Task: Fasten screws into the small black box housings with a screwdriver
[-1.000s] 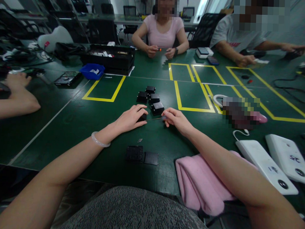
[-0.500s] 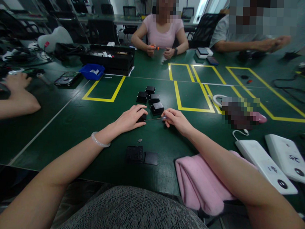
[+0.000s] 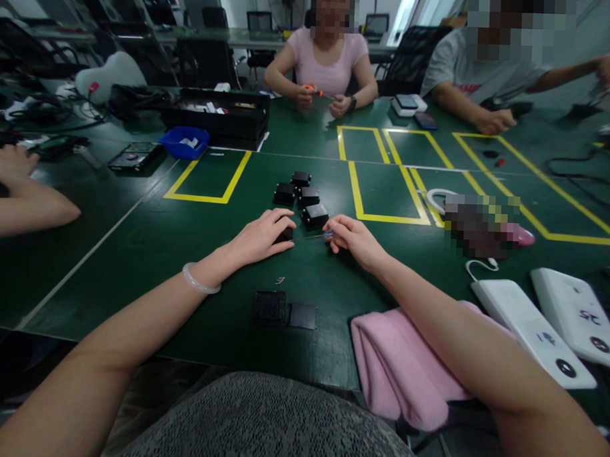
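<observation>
- Your L hand point(image 3: 265, 235) grips a small blk box point(image 3: 285, 235) on green table point(image 3: 333, 276)
- Your R hand point(image 3: 352, 240) grasps a screwdriver point(image 3: 328, 235), shaft pointing L twd that box; can't tell if tip touches
- 4 similar boxes point(image 3: 314, 215) just beyond
- Loose screws point(image 3: 280, 280), blk tray point(image 3: 269, 307) & flat panel point(image 3: 302, 316) nearer you

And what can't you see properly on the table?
All in the head view:
Black box: mostly hidden by the left hand.
Thin tool's handle: mostly covered by the right hand.
Small metal bits: too tiny to count.
Co-worker's hand: cut off by the left edge.
</observation>
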A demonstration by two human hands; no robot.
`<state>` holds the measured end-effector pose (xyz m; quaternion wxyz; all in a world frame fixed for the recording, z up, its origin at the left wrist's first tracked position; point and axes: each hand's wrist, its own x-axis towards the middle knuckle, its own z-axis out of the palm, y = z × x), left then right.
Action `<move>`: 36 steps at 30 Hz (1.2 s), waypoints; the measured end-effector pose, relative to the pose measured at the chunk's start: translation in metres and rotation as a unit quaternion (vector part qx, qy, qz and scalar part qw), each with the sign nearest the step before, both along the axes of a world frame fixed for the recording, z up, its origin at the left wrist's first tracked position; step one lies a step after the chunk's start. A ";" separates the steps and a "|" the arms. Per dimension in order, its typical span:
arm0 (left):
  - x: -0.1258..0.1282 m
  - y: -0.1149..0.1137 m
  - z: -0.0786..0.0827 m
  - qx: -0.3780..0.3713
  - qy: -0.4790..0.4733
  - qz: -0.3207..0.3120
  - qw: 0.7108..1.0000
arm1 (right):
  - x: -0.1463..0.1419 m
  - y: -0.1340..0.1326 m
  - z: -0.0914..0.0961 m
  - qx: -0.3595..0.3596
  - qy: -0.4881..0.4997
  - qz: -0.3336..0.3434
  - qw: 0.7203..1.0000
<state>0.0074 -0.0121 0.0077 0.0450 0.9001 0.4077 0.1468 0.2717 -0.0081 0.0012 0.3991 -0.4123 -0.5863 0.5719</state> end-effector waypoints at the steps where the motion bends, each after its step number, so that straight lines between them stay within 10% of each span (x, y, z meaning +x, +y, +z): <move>1: 0.000 0.000 0.000 0.000 -0.001 -0.001 1.000 | 0.000 0.000 0.000 0.001 -0.002 -0.002 1.000; 36: 0.000 -0.001 0.002 0.002 0.006 -0.003 1.000 | -0.001 0.000 -0.001 0.022 0.004 -0.017 1.000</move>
